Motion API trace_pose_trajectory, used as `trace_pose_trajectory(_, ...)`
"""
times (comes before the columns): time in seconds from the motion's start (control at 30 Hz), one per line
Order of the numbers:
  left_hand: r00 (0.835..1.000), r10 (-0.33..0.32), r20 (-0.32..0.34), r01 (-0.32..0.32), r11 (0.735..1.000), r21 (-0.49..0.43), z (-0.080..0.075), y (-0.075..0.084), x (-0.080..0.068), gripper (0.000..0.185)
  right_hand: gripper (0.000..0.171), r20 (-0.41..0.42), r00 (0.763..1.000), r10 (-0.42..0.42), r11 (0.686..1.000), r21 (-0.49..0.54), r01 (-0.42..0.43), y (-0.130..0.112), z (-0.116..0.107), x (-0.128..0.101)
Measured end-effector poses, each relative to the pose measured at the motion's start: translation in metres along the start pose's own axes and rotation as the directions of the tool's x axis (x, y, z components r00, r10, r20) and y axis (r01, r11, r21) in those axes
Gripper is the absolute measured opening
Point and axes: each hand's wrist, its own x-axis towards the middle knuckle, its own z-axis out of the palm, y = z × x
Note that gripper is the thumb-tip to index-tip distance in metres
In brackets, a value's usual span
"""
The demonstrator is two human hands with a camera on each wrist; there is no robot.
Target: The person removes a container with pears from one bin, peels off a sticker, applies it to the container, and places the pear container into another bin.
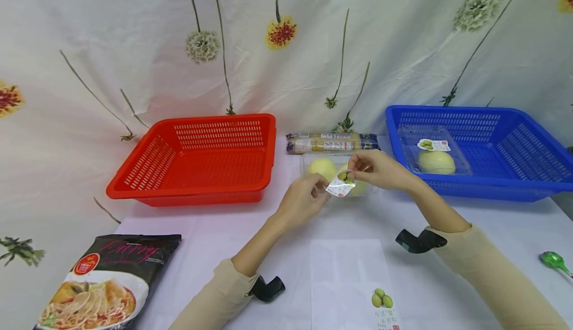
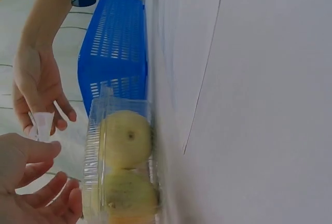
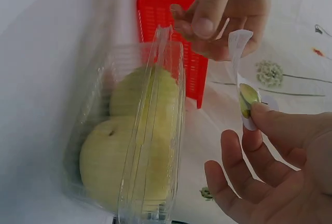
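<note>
Both my hands pinch the label at frame centre, right hand and left hand (probably for leverage), above the clear pear box.

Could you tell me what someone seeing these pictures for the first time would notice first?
Most striking are the two hands at the table's middle: the right hand pinches a small fruit label, the left hand beside it, over a clear clamshell box of pale yellow-green fruit. Next come the red basket on the left and the blue basket on the right, which holds another boxed fruit.
</note>
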Motion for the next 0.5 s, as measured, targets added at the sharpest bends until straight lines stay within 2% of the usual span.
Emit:
trace_pose_trajectory(0.1, 0.993, 0.016, -0.114, -0.014, 1.0, 0.017, 0.004, 0.0, 0.007, 0.029, 0.006, -0.017, 1.0, -0.005, 0.998, -0.059, 0.004, 0.008, -0.005, 0.014)
trace_pose_trajectory(0.17, 0.99, 0.014, -0.138, -0.009, 0.999, 0.031, 0.007, -0.001, 0.012, 0.035, 0.006, -0.015, 1.0, -0.01, 0.996, -0.094, 0.008, 0.012, -0.007, 0.023)
trace_pose_trajectory(0.27, 0.993, 0.001, -0.122, 0.005, 0.999, 0.05, 0.011, 0.0, 0.018, 0.038, 0.006, 0.001, 1.0, 0.001, 0.993, -0.117, 0.0, 0.017, -0.011, 0.034)
trace_pose_trajectory(0.5, 0.997, 0.0, -0.075, 0.006, 0.997, 0.078, 0.018, 0.0, 0.025, 0.024, 0.004, 0.043, 0.999, 0.03, 0.996, -0.08, -0.026, 0.02, -0.015, 0.047)
